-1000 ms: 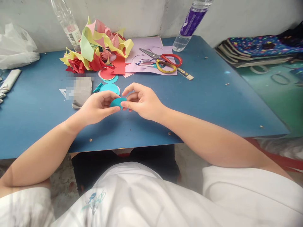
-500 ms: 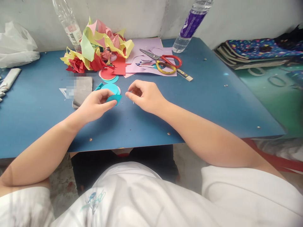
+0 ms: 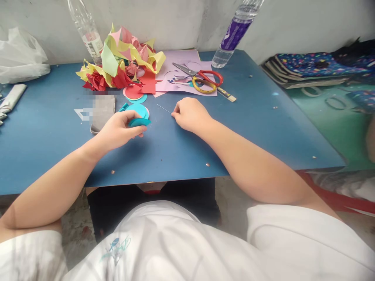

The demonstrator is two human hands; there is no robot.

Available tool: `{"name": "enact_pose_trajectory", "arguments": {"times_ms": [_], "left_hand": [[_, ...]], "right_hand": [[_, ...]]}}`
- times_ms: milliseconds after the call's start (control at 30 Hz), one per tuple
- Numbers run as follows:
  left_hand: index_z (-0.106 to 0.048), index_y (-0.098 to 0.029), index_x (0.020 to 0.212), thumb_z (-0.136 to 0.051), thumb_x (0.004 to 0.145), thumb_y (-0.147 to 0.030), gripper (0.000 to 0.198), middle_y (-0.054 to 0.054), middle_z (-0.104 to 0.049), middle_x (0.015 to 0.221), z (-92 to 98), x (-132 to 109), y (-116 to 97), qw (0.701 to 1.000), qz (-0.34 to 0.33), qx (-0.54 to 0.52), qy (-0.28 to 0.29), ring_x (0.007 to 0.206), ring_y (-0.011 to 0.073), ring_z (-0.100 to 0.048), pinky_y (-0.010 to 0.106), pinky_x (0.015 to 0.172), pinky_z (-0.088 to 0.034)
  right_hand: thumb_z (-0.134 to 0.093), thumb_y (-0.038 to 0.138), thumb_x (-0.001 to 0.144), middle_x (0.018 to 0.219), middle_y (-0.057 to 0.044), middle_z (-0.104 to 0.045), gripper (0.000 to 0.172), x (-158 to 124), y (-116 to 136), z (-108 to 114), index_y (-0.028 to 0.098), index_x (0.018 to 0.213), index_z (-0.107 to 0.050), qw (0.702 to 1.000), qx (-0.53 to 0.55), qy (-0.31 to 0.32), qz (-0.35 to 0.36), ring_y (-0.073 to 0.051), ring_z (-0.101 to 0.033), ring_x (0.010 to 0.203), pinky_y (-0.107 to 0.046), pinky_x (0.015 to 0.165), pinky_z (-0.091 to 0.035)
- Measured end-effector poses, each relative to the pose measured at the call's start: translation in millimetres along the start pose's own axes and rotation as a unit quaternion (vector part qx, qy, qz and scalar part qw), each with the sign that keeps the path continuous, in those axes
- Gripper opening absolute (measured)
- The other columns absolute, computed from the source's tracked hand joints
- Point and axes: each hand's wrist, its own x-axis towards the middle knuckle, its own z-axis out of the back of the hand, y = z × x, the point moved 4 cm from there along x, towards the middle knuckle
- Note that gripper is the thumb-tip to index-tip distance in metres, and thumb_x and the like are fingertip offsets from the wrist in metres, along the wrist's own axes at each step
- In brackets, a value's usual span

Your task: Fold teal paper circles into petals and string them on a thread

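Note:
My left hand (image 3: 118, 127) is closed on a folded or curved teal paper circle (image 3: 140, 122), pinched between thumb and fingers above the table. Right of it, my right hand (image 3: 191, 113) grips one end of a thin pale stick (image 3: 164, 108) in its fingertips, the other end pointing up and left. Whether the stick is a needle, a wire or something else cannot be told. Just behind my left hand lie light-blue paper circles (image 3: 137, 108), with a bit of pink showing underneath. A stack of red and other paper circles (image 3: 134, 93) sits farther back.
Scissors (image 3: 202, 78) with red and yellow handles rest on cut purple paper (image 3: 172, 58). Crumpled coloured paper scraps (image 3: 123, 58) pile up beside a clear bottle (image 3: 92, 43). Another bottle (image 3: 231, 35) has a purple label. A grey flat case (image 3: 105, 111) lies left of the circles.
My right hand has moved right, away from my left hand, and the thin stick now shows plainly in its fingers. The teal circle in my left hand has tilted and looks more curved.

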Motion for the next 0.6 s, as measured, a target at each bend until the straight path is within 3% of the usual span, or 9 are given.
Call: {"name": "enact_pose_trajectory", "arguments": {"times_ms": [133,233,433,600], "left_hand": [[-0.082,-0.023,0.097,-0.098,0.093,-0.04,0.023,0.005,-0.083,0.084,0.4,0.3,1.5,1.0,0.002,0.015,-0.008,0.083,0.0258,-0.079,0.037,0.074,-0.061],[-0.081,-0.023,0.091,-0.095,0.09,-0.038,0.02,0.004,-0.081,0.082,-2.3,0.5,0.7,1.0,-0.001,0.02,-0.006,0.079,0.0248,-0.077,0.037,0.074,-0.062],[-0.08,-0.023,0.089,-0.094,0.086,-0.042,0.024,0.005,-0.08,0.08,-4.4,-0.7,-1.5,1.0,-0.002,0.015,-0.003,0.079,0.0253,-0.076,0.042,0.079,-0.066],[-0.08,-0.021,0.092,-0.091,0.09,-0.037,0.019,0.004,-0.081,0.084,-3.3,-1.0,-2.1,1.0,-0.002,0.018,-0.008,0.082,0.0231,-0.076,0.038,0.081,-0.064]], "right_hand": [[-0.064,0.014,0.12,0.141,-0.033,-0.079,0.026,-3.1,7.0,-1.6,0.005,0.122,-0.088,0.999,-0.046,0.011,-0.02,-0.04,-0.077,0.128,-0.048,0.108,-0.061],[-0.058,0.011,0.121,0.146,-0.035,-0.077,0.03,-8.4,16.0,0.6,0.002,0.128,-0.086,0.997,-0.075,0.027,-0.006,-0.039,-0.076,0.13,-0.046,0.108,-0.059],[-0.062,0.003,0.114,0.144,-0.041,-0.075,0.024,-17.6,23.6,3.7,-0.001,0.127,-0.082,0.991,-0.107,0.075,0.032,-0.042,-0.075,0.121,-0.048,0.096,-0.054],[-0.067,0.005,0.111,0.13,-0.035,-0.081,0.014,-17.8,16.2,3.4,0.005,0.114,-0.08,0.994,-0.073,0.078,0.028,-0.032,-0.074,0.101,-0.043,0.087,-0.049]]}}
